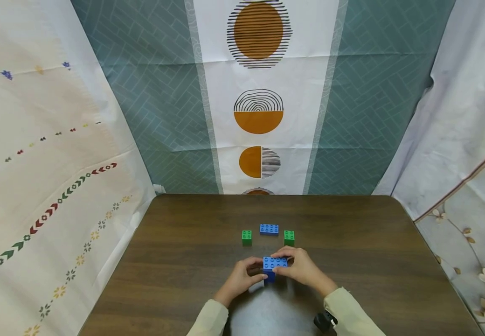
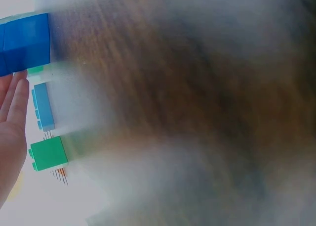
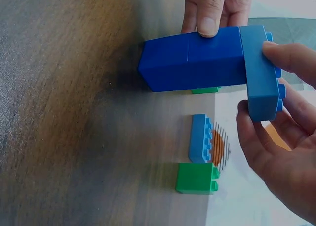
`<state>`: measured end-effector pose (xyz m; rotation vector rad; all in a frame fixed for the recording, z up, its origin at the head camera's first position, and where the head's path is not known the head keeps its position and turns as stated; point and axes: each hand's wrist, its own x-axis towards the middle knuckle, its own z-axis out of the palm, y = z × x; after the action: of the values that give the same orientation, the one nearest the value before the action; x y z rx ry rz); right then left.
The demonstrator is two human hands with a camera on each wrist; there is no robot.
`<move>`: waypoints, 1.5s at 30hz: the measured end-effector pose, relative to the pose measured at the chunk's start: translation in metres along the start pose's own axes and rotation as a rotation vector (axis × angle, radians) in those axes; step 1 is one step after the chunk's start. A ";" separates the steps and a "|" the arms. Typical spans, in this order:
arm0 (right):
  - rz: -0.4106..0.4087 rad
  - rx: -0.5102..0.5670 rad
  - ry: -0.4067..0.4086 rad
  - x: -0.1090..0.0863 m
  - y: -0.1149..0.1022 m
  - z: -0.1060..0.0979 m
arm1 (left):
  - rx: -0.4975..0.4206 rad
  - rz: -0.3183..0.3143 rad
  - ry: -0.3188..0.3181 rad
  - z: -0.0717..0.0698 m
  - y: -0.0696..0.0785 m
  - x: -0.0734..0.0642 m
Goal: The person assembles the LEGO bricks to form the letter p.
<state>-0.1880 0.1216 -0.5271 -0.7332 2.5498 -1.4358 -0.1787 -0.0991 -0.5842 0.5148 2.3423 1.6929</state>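
Patterned cloths [image 1: 259, 121] hang behind and on both sides of a dark brown wooden table [image 1: 175, 270]. Near its front edge, a person in pale sleeves [image 1: 210, 318] has both hands on one small tower of toy bricks. Two dark blue bricks [image 3: 197, 63] form the column; a longer light blue brick [image 1: 275, 262] lies across the top, jutting out to the right. Left hand [image 1: 242, 276]: holding the column, thumb against its side. Right hand [image 1: 303, 266]: pinching the light blue brick between thumb and fingers. Beyond the tower, a spare blue brick [image 1: 269, 229] lies between two green bricks [image 1: 246, 238], all apart. Whether the tower touches the table is unclear.
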 end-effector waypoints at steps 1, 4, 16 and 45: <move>-0.008 -0.011 -0.003 0.000 0.000 0.000 | -0.001 0.003 0.001 0.000 0.000 0.000; -0.038 -0.029 -0.005 0.000 0.000 0.000 | 0.002 0.015 0.008 0.000 -0.001 0.000; -0.005 -0.024 -0.005 -0.001 -0.003 0.008 | -0.008 0.006 0.015 0.003 0.000 -0.004; 0.032 -0.007 -0.002 0.000 0.003 0.008 | -0.179 0.077 0.083 0.011 0.006 -0.008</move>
<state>-0.1865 0.1168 -0.5343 -0.6909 2.5543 -1.4173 -0.1663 -0.0907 -0.5826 0.5173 2.2229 1.9718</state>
